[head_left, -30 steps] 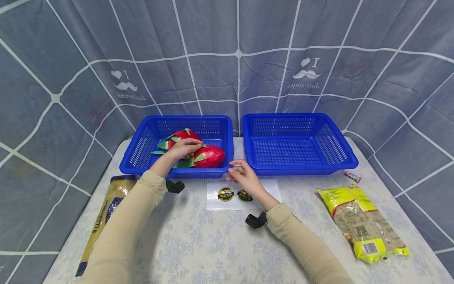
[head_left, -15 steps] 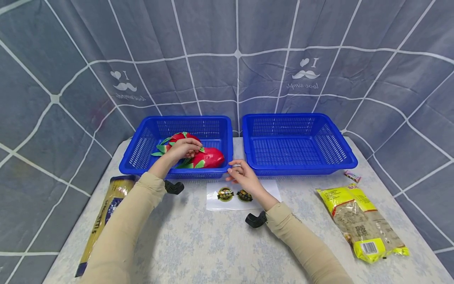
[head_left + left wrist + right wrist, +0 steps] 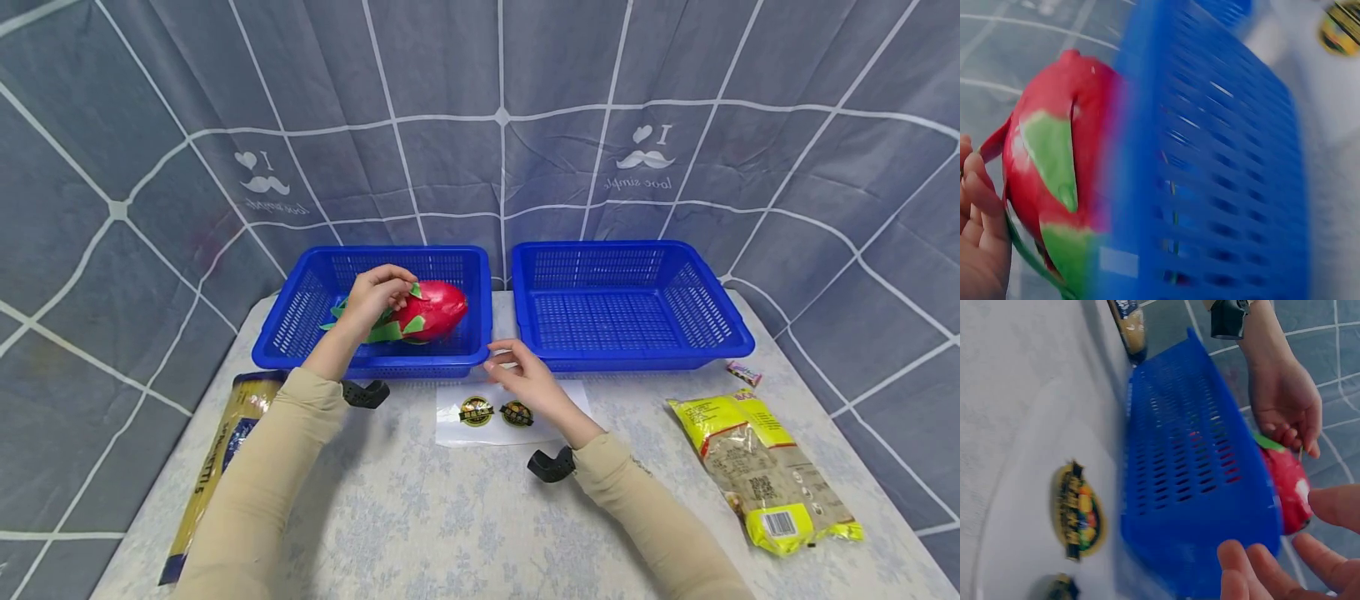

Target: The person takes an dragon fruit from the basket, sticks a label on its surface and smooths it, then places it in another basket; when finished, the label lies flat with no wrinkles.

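Observation:
My left hand pinches a leaf of a red dragon fruit with green-tipped leaves, over the left blue basket. In the left wrist view, the fingertips grip a pointed leaf at the side of the dragon fruit, which shows above the basket's rim. Green leaf tips of a second dragon fruit show behind the left hand; the rest of it is mostly hidden. My right hand has loosely bent fingers right at the left basket's front right corner and holds nothing.
A second blue basket stands on the right. Ahead of the baskets lies white paper with two round stickers. A spaghetti pack lies left; a yellow-brown bag and a small wrapped sweet lie right.
My left hand has risen and moved slightly left, lifting the front dragon fruit by its leaf so that it covers the one behind. The right hand has shifted barely.

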Available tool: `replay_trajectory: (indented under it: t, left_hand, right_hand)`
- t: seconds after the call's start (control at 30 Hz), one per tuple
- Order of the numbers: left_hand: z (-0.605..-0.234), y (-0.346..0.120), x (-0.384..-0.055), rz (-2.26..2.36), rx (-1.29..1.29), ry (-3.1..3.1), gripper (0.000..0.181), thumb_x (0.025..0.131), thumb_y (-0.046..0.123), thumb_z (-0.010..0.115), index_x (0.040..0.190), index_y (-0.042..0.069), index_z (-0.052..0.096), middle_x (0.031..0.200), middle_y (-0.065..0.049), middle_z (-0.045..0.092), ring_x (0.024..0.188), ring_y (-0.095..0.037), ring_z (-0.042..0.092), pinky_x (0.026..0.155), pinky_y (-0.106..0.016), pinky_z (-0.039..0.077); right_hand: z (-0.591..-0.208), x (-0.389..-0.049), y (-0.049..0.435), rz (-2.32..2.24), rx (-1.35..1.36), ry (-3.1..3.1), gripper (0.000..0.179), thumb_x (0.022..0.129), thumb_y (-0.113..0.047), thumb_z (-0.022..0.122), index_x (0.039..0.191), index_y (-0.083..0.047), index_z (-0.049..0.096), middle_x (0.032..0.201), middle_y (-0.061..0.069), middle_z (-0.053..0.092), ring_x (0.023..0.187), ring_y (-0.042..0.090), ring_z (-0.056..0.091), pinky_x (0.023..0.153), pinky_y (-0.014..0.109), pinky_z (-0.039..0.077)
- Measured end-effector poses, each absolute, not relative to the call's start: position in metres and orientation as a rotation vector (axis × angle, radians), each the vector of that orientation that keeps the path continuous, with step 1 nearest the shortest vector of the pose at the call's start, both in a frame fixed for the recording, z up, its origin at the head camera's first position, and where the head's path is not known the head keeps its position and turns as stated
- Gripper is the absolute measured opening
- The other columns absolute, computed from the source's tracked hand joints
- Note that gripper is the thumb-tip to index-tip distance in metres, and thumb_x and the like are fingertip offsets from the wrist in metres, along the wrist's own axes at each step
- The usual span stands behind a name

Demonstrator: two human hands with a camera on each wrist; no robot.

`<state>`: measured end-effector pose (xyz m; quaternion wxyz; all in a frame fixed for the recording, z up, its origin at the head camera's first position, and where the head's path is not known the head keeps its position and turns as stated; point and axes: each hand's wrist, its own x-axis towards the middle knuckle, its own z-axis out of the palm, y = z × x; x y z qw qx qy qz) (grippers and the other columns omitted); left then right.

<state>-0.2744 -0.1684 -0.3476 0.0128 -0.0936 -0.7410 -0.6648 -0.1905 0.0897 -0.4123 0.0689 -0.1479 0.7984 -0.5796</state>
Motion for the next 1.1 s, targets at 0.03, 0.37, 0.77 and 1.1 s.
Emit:
replay_trajectory:
  t: [0.03,0.37,0.77,1.1]
  left_hand:
    - [-0.341,-0.167,-0.272,-2.077,-0.307,-2.262,0.017,0.090,0.000,0.054,0.100,-0.013,0.060,0.069,0.001,0.058,0.057,-0.011,0.051,0.054,-0.021,0.045]
    - [-0.291,-0.137,-0.220,-2.102,-0.468,-2.047,0.021,0.087,-0.002,0.055,0.082,0.013,0.069,0.069,0.000,0.060,0.058,-0.012,0.051,0.054,-0.021,0.046]
    - [-0.320,-0.092,-0.152,-2.251,-0.595,-2.273,0.016,0.084,-0.003,0.057,0.095,-0.011,0.064,0.072,-0.002,0.061,0.057,-0.012,0.055,0.056,-0.022,0.049]
    - [-0.386,-0.085,-0.117,-2.303,-0.612,-2.427,0.015,0.084,-0.001,0.061,0.094,-0.012,0.064,0.072,0.000,0.058,0.060,-0.010,0.050,0.054,-0.020,0.042]
  right_hand:
    - [-0.410,-0.190,0.091,-1.744,-0.445,2.416,0.038,0.094,-0.021,0.058,0.128,-0.005,0.050,0.114,0.016,0.062,0.094,0.037,0.062,0.076,0.033,0.051]
    - [-0.378,-0.174,0.108,-1.954,-0.619,2.387,0.056,0.092,-0.014,0.062,0.141,-0.013,0.034,0.131,0.015,0.051,0.105,0.027,0.059,0.083,0.035,0.049]
    - [-0.376,-0.130,0.136,-1.933,-0.781,2.336,0.067,0.082,-0.005,0.071,0.140,-0.011,0.040,0.136,0.015,0.047,0.111,0.029,0.056,0.080,0.031,0.053]
    - [-0.438,-0.114,0.154,-1.956,-0.736,1.917,0.054,0.076,0.002,0.074,0.123,0.009,0.049,0.130,0.023,0.049,0.102,0.023,0.063,0.076,0.040,0.054]
